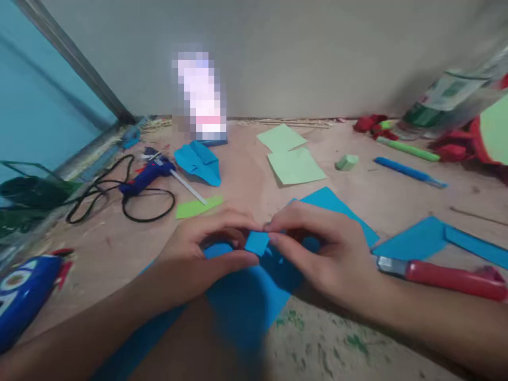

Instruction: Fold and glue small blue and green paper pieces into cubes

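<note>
Between my two hands is a small folded piece of blue paper (257, 242). My left hand (210, 241) pinches its left side, thumb below and fingers above. On its right edge, my right hand (313, 241) closes thumb and fingertips. Larger blue paper sheets (242, 296) lie beneath both hands. Past my right hand lies another blue sheet (337, 209). A red-handled cutter (448, 278) rests beside my right wrist. Just beyond my left hand is a light green paper strip (194, 208).
A blue glue gun (146, 177) with a looped black cord lies at left. Behind are a folded blue paper (200, 161), an upright bright phone screen (202, 95), and pale green squares (296, 165). A bottle (440, 103) leans at back right; a blue pouch-like object (27, 296) sits front left.
</note>
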`<action>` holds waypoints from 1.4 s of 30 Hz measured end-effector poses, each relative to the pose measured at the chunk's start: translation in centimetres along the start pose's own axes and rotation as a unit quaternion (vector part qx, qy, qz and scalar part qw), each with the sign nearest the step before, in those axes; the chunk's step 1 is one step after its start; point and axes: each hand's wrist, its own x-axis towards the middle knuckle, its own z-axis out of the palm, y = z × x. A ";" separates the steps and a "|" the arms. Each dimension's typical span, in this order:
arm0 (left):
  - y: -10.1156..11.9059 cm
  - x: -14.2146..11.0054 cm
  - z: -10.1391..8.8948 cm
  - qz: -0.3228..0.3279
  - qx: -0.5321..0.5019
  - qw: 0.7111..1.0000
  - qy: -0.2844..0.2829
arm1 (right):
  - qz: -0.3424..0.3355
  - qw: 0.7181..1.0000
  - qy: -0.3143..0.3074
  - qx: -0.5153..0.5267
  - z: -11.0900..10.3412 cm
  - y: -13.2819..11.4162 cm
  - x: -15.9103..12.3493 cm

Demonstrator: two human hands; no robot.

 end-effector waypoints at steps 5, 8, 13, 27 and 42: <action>1.3 -0.1 0.3 0.100 0.136 0.985 0.029 | 0.006 0.999 -0.019 -0.034 -0.2 0.0 0.2; 1.5 0.0 0.4 0.129 0.163 0.978 0.026 | -0.005 0.998 -0.033 -0.058 -0.2 0.0 0.3; 1.0 0.0 0.4 0.113 0.134 0.984 0.026 | -0.028 0.996 -0.046 -0.071 -0.3 0.1 0.4; 0.6 -0.2 0.9 0.140 0.177 0.973 0.051 | -0.079 0.991 -0.030 -0.101 -0.2 0.3 0.1; 0.8 -0.2 0.8 0.166 0.197 0.964 0.070 | -0.107 0.983 -0.040 -0.146 -0.1 0.3 -0.2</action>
